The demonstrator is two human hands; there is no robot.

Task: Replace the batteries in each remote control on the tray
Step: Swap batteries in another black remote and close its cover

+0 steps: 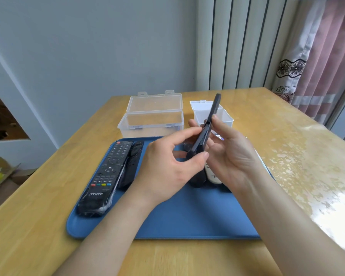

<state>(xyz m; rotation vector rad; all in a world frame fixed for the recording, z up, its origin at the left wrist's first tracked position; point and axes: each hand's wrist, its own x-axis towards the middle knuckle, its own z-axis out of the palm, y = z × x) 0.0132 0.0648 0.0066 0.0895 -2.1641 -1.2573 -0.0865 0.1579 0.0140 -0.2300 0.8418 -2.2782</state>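
Black remote [215, 107] tilts, gripped between left fingers [184, 134] and right fingers [220, 124].

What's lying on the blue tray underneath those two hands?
Part of a white remote and the end of a dark object show on the blue tray. The left hand, right hand and the held black remote cover the rest.

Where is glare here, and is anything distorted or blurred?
Head view: glare washes out the table at right; the wide-angle lens slants the left wall edge; left hand and right hand gripping the black remote look soft; the THTF remote is sharp.
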